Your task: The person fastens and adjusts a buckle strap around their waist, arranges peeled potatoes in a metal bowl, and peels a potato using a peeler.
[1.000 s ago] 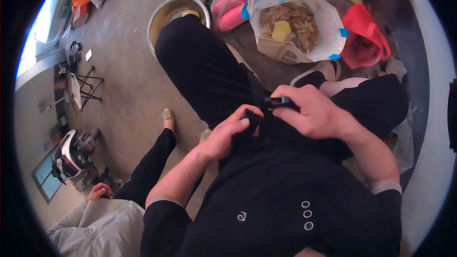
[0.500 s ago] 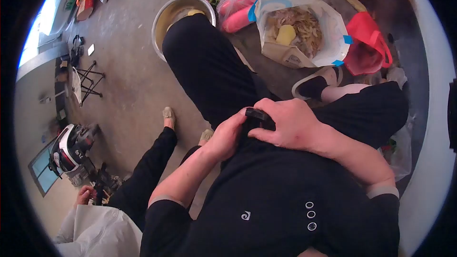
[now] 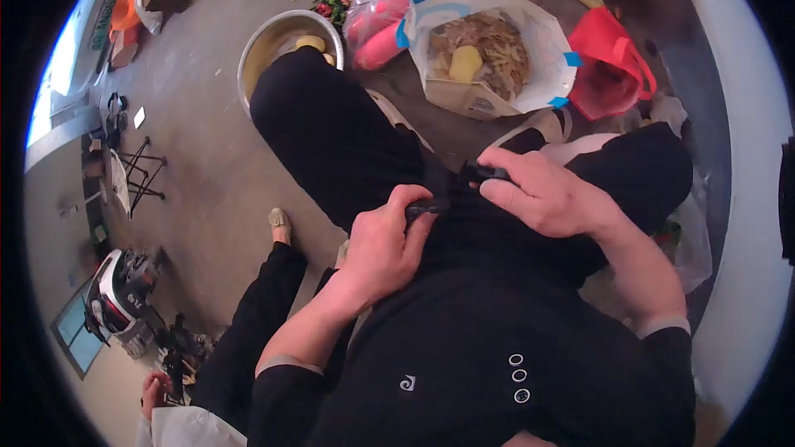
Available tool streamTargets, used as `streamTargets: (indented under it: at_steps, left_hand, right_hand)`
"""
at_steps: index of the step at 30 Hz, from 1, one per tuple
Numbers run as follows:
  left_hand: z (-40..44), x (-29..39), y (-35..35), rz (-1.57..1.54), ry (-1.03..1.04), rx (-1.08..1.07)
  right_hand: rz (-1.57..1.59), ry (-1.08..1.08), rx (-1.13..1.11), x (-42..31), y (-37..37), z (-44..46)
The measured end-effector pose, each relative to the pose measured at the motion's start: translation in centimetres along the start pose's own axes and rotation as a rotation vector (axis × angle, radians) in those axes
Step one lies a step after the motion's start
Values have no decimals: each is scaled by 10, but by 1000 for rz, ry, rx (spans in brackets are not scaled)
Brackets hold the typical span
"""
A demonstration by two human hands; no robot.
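Steady both wrists above your black trousers [image 3: 331,128], the fingers of your left hand [image 3: 377,250] closed around one small black piece [image 3: 423,209] and those of your right hand [image 3: 548,196] pinching a second black piece [image 3: 484,172], apart, so neither twists.

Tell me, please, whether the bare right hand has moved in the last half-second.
Yes: the right hand has shifted rightward in view, judged against the white, open-topped bag.

The head camera looks forward and down, close above both hands [image 3: 379,248].
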State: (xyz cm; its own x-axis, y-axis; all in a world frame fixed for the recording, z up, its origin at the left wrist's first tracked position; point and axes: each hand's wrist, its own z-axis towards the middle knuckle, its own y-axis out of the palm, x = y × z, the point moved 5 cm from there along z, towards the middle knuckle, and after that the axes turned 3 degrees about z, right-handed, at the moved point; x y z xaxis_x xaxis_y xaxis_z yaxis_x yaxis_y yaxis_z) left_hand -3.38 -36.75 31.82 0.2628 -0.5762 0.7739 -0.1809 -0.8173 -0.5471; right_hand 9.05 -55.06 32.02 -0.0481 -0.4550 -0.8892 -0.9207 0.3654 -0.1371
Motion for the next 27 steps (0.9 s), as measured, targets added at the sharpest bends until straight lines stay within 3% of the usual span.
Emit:
streamTargets:
  at_steps: [3, 9, 18, 21, 24, 27]
  left_hand:
    - [8, 5, 3, -23, -56, -23]
    - [14, 4, 17, -53, -72, -83]
    - [12, 6, 22, -12, -59, -202]
    - [13, 7, 23, 9, -58, -239]
    - [17, 3, 27, 104, -35, -226]
    - [22, 6, 27, 198, -132, -402]
  right_hand:
    - [-146, 26, -116, -2, 2, -10]
    - [-159, -104, 19, 9, 8, -10]
    - [-468, -221, 63, 8, 26, -8]
    - [-447, -251, 65, 12, 30, -5]
    - [-477, -124, -2, 20, 35, 5]
    - [-268, -157, -70, 31, 31, 4]
